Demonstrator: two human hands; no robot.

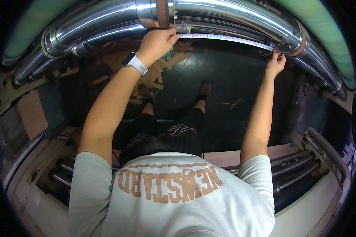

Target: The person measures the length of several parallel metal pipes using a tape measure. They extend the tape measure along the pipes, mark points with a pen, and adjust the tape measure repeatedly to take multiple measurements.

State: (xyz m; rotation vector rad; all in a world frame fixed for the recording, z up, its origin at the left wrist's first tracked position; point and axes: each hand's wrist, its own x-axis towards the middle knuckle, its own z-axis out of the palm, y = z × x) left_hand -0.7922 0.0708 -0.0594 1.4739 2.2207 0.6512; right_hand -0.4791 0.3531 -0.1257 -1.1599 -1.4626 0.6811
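Note:
A white tape measure [225, 38] with dark and red markings stretches between my two hands, just under a row of shiny metal rollers. My left hand [156, 44], with a watch [134, 63] on its wrist, is closed on the tape at its left part. A bit of teal, perhaps the tape's case, shows below that palm, mostly hidden. At the tape's other end, my right hand [275, 65] pinches it beside the right part of the lower roller. Above both hands runs the large chrome roller [233, 15], with a brown ring [162, 14] near my left hand.
Green rollers [318, 23] curve along the far side. Flat tan strips [158, 71] lie scattered on the dark floor [229, 87] near my feet. Behind me is a pale machine frame [316, 209] with more metal rollers [296, 175]. A brown board [31, 114] leans at the left.

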